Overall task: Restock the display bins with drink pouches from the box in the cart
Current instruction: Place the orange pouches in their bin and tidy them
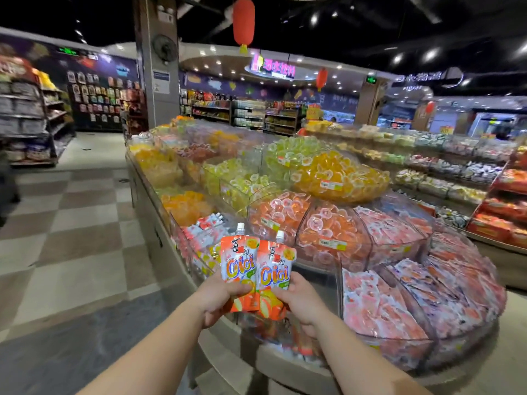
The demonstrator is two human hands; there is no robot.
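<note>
Two orange spouted foil drink pouches are held upright, lower centre of frame. Left pouch [238,269] is gripped by left hand [219,299], right pouch [276,276] by right hand [299,302]. Clear plastic display bins [368,246] sit behind.

Heaped display bins [328,223] crowd the front and right; the tiled aisle [71,223] lies open left.

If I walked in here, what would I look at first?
Probably the two orange drink pouches with white caps, held upright side by side in the middle, one in the left hand and one in the right hand. Behind them, clear display bins heaped with yellow, orange and pink sweets fill the counter. A red lantern hangs overhead.
</note>
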